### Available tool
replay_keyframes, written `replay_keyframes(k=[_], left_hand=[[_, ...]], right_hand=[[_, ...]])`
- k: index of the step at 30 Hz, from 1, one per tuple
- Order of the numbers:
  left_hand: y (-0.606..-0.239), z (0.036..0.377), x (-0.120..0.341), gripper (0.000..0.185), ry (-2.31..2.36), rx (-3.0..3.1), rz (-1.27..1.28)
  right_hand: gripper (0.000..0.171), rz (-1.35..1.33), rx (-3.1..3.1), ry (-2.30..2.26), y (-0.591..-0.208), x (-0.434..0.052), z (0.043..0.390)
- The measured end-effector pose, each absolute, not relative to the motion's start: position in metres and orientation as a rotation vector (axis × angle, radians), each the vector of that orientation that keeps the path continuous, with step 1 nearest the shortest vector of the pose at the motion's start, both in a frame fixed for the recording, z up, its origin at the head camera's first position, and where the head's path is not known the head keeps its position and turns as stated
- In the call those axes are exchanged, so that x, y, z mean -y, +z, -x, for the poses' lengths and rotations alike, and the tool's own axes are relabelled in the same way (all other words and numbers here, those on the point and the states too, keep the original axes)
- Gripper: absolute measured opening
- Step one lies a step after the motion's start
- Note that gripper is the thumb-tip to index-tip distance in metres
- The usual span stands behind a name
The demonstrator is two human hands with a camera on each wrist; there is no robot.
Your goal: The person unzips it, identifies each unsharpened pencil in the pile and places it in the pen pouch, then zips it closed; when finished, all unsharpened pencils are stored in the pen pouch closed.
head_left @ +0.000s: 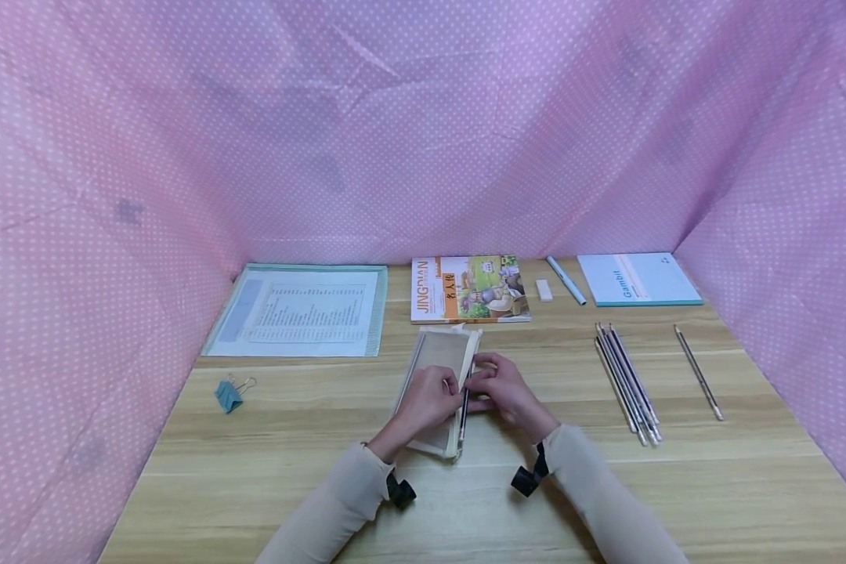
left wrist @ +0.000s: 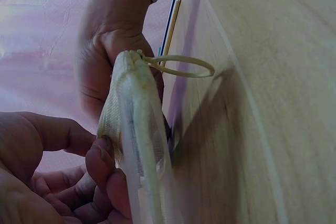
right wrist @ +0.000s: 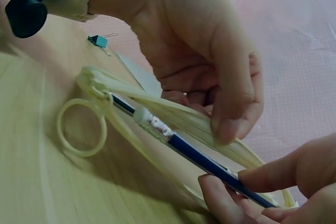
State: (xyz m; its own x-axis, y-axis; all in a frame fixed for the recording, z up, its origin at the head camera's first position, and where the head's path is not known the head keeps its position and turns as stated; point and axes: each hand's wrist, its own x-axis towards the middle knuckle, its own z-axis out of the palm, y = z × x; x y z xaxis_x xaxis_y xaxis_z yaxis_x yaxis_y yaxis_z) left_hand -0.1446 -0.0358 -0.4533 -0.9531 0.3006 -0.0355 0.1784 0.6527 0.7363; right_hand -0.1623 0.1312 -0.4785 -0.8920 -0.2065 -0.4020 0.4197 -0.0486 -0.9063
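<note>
A cream-edged mesh zip pouch (head_left: 440, 350) lies slanted in front of me, its zip side parted. My left hand (head_left: 428, 398) pinches the pouch's upper edge between thumb and fingers. On the pouch's right side, my right hand (head_left: 505, 389) pinches a dark blue pencil (right wrist: 193, 156) with a white eraser end. That pencil lies along the opening between the two zip edges. Another dark striped pencil (right wrist: 123, 104) shows within the opening, near the zip's end. A cream ring pull (right wrist: 81, 128) hangs from this end of the pouch.
Right of the hands lie a bunch of pencils (head_left: 627, 388) and a single pencil (head_left: 698, 372). Along the back are a document folder (head_left: 296, 313), a book (head_left: 470, 290), an eraser (head_left: 544, 291), a pen (head_left: 566, 280) and a notebook (head_left: 638, 280). A teal binder clip (head_left: 229, 395) sits left.
</note>
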Motion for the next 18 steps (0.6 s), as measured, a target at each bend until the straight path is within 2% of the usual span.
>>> replay_keyframes(k=[18], left_hand=[[-0.4509, 0.1438, 0.0354, 0.011, 1.205, -2.655, -0.362]], right_hand=[[0.053, -0.205, -1.855, -1.946, -0.4756, -0.1279, 0.1582]])
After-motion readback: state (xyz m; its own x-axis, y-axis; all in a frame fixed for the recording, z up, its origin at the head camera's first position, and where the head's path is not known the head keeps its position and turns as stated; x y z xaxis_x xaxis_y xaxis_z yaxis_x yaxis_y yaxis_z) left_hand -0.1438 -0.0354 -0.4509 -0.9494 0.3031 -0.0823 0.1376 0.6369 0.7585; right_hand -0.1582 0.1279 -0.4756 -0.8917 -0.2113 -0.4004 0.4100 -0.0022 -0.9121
